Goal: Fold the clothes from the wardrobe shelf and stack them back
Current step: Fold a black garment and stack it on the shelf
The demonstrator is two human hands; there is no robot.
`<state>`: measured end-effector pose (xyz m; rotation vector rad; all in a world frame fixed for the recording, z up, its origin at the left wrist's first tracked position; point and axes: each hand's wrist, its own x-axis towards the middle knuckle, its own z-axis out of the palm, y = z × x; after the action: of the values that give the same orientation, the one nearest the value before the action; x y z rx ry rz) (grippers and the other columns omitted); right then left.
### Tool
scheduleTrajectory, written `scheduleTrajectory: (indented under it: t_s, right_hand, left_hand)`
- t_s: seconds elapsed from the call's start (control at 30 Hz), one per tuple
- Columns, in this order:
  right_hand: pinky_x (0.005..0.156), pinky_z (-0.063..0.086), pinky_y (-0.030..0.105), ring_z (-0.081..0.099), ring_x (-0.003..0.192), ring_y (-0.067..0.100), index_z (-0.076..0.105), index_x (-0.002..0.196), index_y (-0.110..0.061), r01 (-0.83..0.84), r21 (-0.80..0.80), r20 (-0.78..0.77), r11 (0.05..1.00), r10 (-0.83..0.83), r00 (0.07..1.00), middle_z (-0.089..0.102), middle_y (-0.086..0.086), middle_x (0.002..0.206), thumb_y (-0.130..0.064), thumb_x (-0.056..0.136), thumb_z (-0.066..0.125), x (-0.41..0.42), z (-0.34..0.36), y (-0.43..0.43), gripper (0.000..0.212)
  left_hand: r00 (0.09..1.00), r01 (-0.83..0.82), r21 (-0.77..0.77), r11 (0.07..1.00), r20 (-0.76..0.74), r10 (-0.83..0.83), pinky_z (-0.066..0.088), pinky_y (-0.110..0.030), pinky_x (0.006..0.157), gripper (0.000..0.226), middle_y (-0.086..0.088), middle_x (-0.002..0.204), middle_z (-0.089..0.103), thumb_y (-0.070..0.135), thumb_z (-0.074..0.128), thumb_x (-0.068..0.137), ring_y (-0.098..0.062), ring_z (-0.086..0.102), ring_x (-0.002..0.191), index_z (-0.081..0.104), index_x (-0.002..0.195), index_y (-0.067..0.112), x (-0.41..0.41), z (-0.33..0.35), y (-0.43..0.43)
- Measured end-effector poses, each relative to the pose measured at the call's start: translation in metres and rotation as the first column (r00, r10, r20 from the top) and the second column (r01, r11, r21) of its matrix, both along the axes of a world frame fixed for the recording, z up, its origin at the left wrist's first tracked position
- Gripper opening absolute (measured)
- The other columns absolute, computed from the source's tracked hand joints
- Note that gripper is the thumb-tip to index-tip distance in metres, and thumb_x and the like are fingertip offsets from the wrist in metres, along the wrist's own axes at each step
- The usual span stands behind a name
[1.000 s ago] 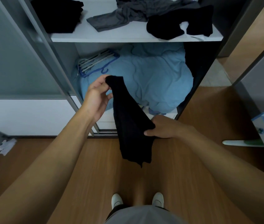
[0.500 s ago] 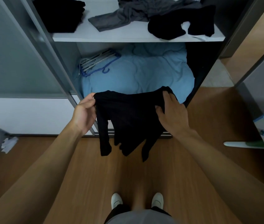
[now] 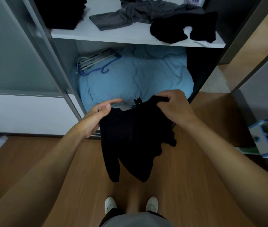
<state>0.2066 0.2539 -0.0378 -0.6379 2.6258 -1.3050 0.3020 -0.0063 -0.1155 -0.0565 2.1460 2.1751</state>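
Observation:
A black garment hangs in the air in front of the wardrobe, its small neck label showing at the top. My right hand pinches its upper right edge with curled fingers. My left hand grips its upper left corner, the index finger sticking out straight. On the white shelf above lie a folded black stack at the left, a crumpled grey garment in the middle and a crumpled black garment at the right.
Below the shelf a light blue duvet fills the compartment, with a bundle of hangers on its left. A sliding door frame stands at the left. A blue and white drawer unit juts in at the right. Wooden floor lies underfoot.
Both hands turned and spread the black garment from a narrow hanging strip to a wide hold. The hands have since shifted lower and rightward, and the neck label now shows.

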Motion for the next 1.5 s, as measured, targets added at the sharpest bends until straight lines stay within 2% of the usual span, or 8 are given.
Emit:
scheduleTrajectory:
  t_s: [0.2, 0.47, 0.6, 0.8, 0.93, 1.1, 1.23, 1.5]
  right_hand:
    - [0.091, 0.053, 0.017, 0.07, 0.094, 0.003, 0.079, 0.095, -0.014, 0.001, -0.175, 0.101, 0.985, 0.017, 0.995, 0.076, -0.005, 0.096, 0.002, 0.088, 0.063, 0.0, 0.007, 0.003, 0.024]
    - [0.065, 0.042, 0.032, 0.058, 0.066, 0.023, 0.067, 0.088, 0.013, -0.033, -0.158, 0.271, 0.987, 0.076, 0.96, 0.066, 0.024, 0.074, -0.014, 0.094, 0.063, 0.013, -0.006, -0.017, 0.027]
    - [0.058, 0.035, 0.032, 0.048, 0.057, 0.014, 0.059, 0.071, 0.01, -0.224, 0.052, 0.105, 0.973, 0.217, 0.97, 0.054, 0.008, 0.061, -0.011, 0.093, 0.061, 0.027, -0.018, -0.036, 0.031]
    - [0.08, 0.051, 0.046, 0.064, 0.094, 0.031, 0.064, 0.113, -0.012, -0.376, 0.48, 0.0, 0.792, 0.429, 0.903, 0.068, 0.014, 0.104, -0.023, 0.101, 0.045, 0.057, -0.051, -0.04, 0.025]
    - [0.086, 0.05, 0.041, 0.061, 0.096, 0.017, 0.064, 0.13, -0.025, -0.49, 0.324, 0.15, 0.809, 0.467, 0.871, 0.069, 0.002, 0.109, -0.022, 0.101, 0.048, 0.064, -0.054, -0.029, 0.033]
    - [0.098, 0.049, 0.042, 0.065, 0.101, 0.016, 0.069, 0.116, -0.016, -0.102, 0.114, 0.033, 0.988, 0.099, 0.995, 0.072, -0.001, 0.111, -0.008, 0.095, 0.055, 0.033, -0.059, -0.004, 0.026]
    - [0.106, 0.037, 0.016, 0.053, 0.119, 0.01, 0.05, 0.143, -0.017, -0.228, 0.082, 0.068, 0.97, 0.223, 0.973, 0.058, -0.001, 0.133, -0.004, 0.093, 0.062, 0.012, -0.054, -0.005, 0.052]
    - [0.07, 0.043, 0.038, 0.062, 0.082, 0.035, 0.064, 0.09, 0.007, -0.251, 0.135, 0.055, 0.958, 0.246, 0.968, 0.066, 0.023, 0.085, -0.012, 0.09, 0.067, 0.005, -0.07, -0.017, 0.019]
  left_hand:
    - [0.997, 0.017, -0.093, 0.996, 0.073, -0.011, 0.054, -0.019, 0.084, 0.039, -0.003, 0.107, 0.076, 0.039, 0.089, 0.068, -0.018, 0.071, 0.103, 0.078, 0.103, 0.026, -0.014, 0.01, -0.005]
    - [0.713, -0.634, -0.32, 0.704, 0.111, 0.692, 0.04, -0.016, 0.061, 0.029, 0.003, 0.086, 0.057, 0.04, 0.074, 0.085, -0.015, 0.057, 0.08, 0.057, 0.088, 0.017, -0.036, 0.014, 0.013]
    - [0.731, -0.154, 0.138, 0.978, 0.682, 0.019, 0.053, -0.034, 0.076, 0.076, -0.014, 0.097, 0.075, 0.08, 0.045, 0.082, -0.029, 0.074, 0.083, 0.074, 0.082, 0.009, -0.02, 0.016, 0.041]
    - [0.782, -0.21, 0.018, 0.978, 0.603, 0.157, 0.059, -0.033, 0.064, 0.014, -0.01, 0.092, 0.072, 0.022, 0.065, 0.093, -0.02, 0.07, 0.073, 0.067, 0.1, 0.01, -0.034, 0.0, 0.066]
    - [0.826, -0.299, 0.006, 0.954, 0.502, 0.256, 0.059, -0.029, 0.06, 0.013, -0.01, 0.094, 0.071, 0.012, 0.055, 0.101, -0.02, 0.067, 0.079, 0.066, 0.097, 0.008, -0.032, -0.011, 0.064]
    - [0.941, -0.031, -0.148, 0.989, 0.33, 0.079, 0.048, -0.014, 0.049, 0.017, 0.006, 0.073, 0.075, 0.019, 0.061, 0.098, -0.006, 0.068, 0.06, 0.075, 0.088, 0.02, -0.019, 0.011, 0.055]
    - [0.969, 0.125, -0.365, 0.923, 0.244, -0.035, 0.046, -0.011, 0.052, 0.013, 0.009, 0.07, 0.075, 0.019, 0.07, 0.092, -0.001, 0.066, 0.059, 0.077, 0.082, 0.023, -0.021, 0.039, 0.057]
    - [0.989, -0.134, -0.413, 0.901, 0.006, 0.15, 0.052, -0.015, 0.068, 0.012, -0.002, 0.083, 0.077, 0.005, 0.07, 0.089, -0.005, 0.067, 0.071, 0.08, 0.091, 0.012, -0.016, 0.058, 0.051]
